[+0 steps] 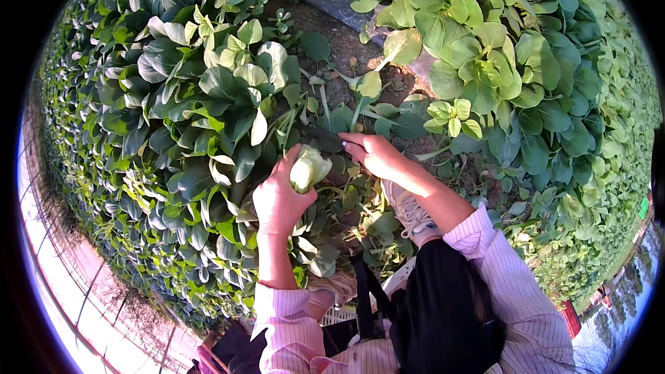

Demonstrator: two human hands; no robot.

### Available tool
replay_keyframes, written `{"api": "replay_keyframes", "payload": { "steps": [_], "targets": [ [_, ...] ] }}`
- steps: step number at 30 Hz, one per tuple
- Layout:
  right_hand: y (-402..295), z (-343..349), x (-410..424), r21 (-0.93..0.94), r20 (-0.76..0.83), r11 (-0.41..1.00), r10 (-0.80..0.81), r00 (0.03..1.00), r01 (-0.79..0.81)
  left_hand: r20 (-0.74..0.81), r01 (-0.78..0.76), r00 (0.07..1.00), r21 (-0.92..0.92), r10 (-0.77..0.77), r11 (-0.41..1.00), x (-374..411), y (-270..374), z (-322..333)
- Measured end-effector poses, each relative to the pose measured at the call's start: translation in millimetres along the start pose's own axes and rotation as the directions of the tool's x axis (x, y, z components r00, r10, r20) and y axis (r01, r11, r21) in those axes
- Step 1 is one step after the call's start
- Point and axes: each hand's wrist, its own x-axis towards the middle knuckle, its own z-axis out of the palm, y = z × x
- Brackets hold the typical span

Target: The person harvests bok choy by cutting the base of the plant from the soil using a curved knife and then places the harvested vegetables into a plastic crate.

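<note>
My left hand point(280, 197) is closed around a head of bok choy point(310, 169), whose pale green stalk end faces up and to the right. My right hand point(371, 153) grips a knife by its handle, which the fingers mostly cover. The dark knife blade point(323, 138) points left, just above the bok choy; in the shade its edge is hard to make out. Loose leaves point(369, 85) with pale stalks lie on the soil beyond my right hand.
Dense leafy greens point(218, 98) grow on the left, and more plants point(483, 57) stand on the right. Dark plastic sheeting point(337, 2) covers some ground ahead. My shoe point(408, 208) rests among trimmed leaves. Another person's dark clothing point(236, 348) shows at the lower left.
</note>
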Motion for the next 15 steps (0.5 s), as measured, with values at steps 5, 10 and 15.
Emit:
{"api": "replay_keyframes", "payload": {
  "steps": [5, 10, 15],
  "targets": [
    [-53, -44, -29, 0.642, 0.017, 0.753, 0.173, 0.985, -0.143, 0.035, -0.228, 0.966, -0.341, 0.254, 0.912, -45, 42, -7],
    [-77, -58, -46, 0.774, 0.136, 0.609, 0.107, 0.985, -0.173, -0.049, -0.306, 0.929, -0.658, 0.366, 0.688, -71, 62, 10],
    [-73, -62, -58, 0.799, 0.052, 0.592, 0.109, 0.993, -0.107, 0.092, -0.099, 0.954, -0.802, 0.285, 0.589, -76, 66, 9]
  ]
}}
